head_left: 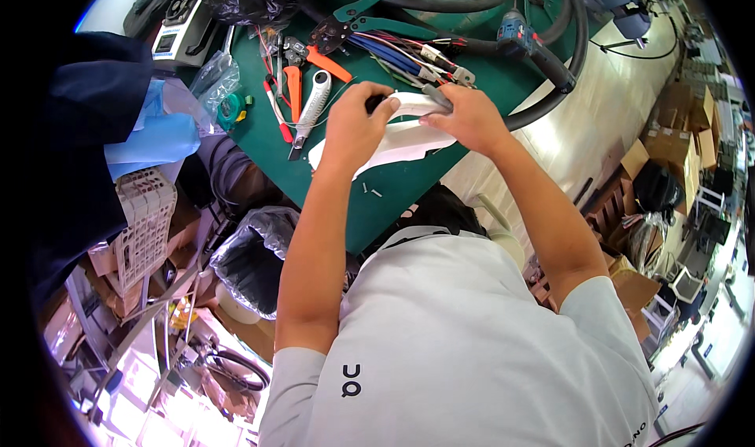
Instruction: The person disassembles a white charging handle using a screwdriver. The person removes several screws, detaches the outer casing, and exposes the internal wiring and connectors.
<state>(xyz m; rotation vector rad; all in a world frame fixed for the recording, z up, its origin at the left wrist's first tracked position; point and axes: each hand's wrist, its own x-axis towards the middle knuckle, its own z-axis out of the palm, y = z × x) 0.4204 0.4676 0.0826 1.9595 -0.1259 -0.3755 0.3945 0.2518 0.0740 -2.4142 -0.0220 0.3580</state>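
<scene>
A white curved plastic handle shell is held between my two hands over the near edge of the green table. My left hand is closed round its left part, and a small dark piece shows at the fingertips. On the other side my right hand grips the shell's right end. A dark grey piece lies at the right thumb and fingers; whether it is joined to the shell I cannot tell. Close to the left hand lies a white utility knife, its blade toward me.
Loose screws lie before the shell. Beyond are orange-handled pliers, green-handled crimping pliers, a bundle of coloured wires, thick black cable and a blue power screwdriver. A green tape measure is left, a lined bin below.
</scene>
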